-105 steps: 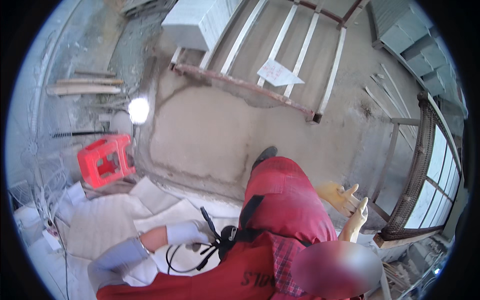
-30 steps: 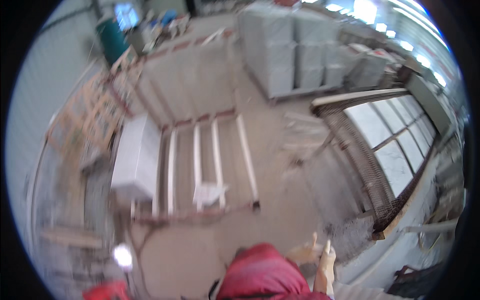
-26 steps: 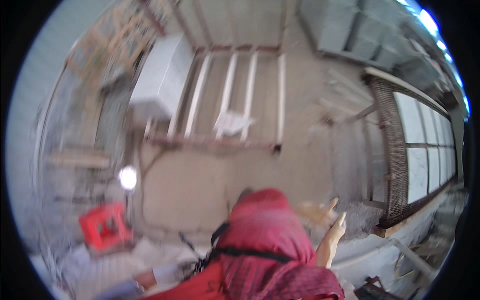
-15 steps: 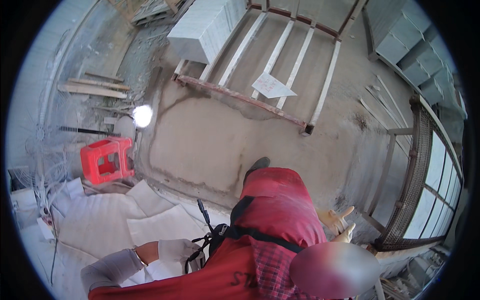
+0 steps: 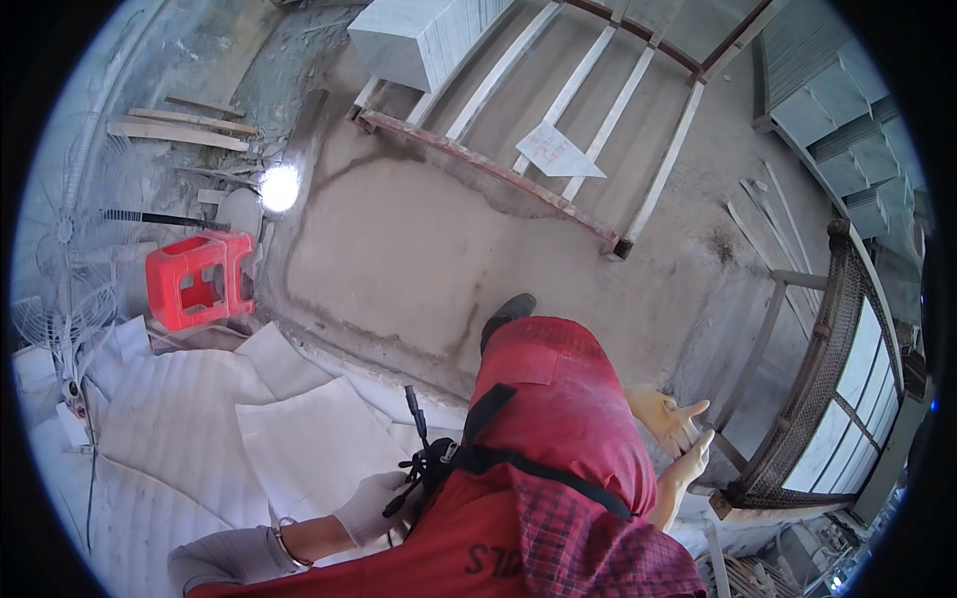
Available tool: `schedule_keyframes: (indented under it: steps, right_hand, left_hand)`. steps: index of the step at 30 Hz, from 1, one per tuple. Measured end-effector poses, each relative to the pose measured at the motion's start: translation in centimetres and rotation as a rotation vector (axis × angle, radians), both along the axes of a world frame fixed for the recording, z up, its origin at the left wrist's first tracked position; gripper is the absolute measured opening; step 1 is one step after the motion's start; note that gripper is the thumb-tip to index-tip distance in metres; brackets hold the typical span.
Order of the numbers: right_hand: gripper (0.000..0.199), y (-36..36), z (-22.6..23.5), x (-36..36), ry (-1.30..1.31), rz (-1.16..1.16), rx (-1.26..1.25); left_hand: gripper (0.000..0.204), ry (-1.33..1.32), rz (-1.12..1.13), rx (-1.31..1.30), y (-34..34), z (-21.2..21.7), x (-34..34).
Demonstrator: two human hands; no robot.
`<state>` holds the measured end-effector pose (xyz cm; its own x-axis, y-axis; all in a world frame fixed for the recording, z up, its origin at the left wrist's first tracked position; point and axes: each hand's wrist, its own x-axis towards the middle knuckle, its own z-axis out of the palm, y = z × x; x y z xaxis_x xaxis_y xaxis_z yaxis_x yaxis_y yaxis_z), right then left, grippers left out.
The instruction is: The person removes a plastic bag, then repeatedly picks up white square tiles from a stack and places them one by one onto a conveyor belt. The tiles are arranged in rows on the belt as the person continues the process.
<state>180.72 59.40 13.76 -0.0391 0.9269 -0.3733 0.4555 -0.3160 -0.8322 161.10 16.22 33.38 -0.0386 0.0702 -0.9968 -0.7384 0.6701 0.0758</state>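
Observation:
My left hand (image 5: 371,506), in a whitish glove, is at my waist with its fingers curled at a bundled black cable (image 5: 407,486). The cable hangs beside a black pouch (image 5: 436,458), one plug-like end sticking up. Part of the grip is hidden by the cable and red clothing. On my other side, my right hand (image 5: 670,421) shows as pale yellow shapes beside the red apron (image 5: 558,399). Its fingers are spread and point right, with whitish strips between them; I see no object in it. The right forearm is mostly hidden.
A metal rack (image 5: 478,164) carries a marble block (image 5: 424,45) and a loose white offcut (image 5: 558,154). At left are a red stool (image 5: 199,279), a fan (image 5: 70,239) and white sheets (image 5: 189,429). A framed panel stand (image 5: 837,369) is at right; stacked slabs (image 5: 827,105) lie beyond.
The whole view has shifted slightly; the stool and sheets sit a little further left and higher. Both hands keep nearly the same places at my sides, and more of the right forearm side shows.

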Motion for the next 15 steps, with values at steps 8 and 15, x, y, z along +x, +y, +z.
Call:
schedule_keyframes:
  steps: [8, 15]
  right_hand:
    - [0.049, -0.5, 0.4, -2.4, -0.044, 0.068, -0.069]
    - [0.045, -0.9, 1.2, -3.6, -0.055, 0.097, -0.112]
  left_hand:
    - [0.024, -0.36, 0.077, 0.291, -5.0, -2.7, -3.1]
    - [0.03, -0.218, 0.179, 0.334, -5.2, -2.2, -2.8]
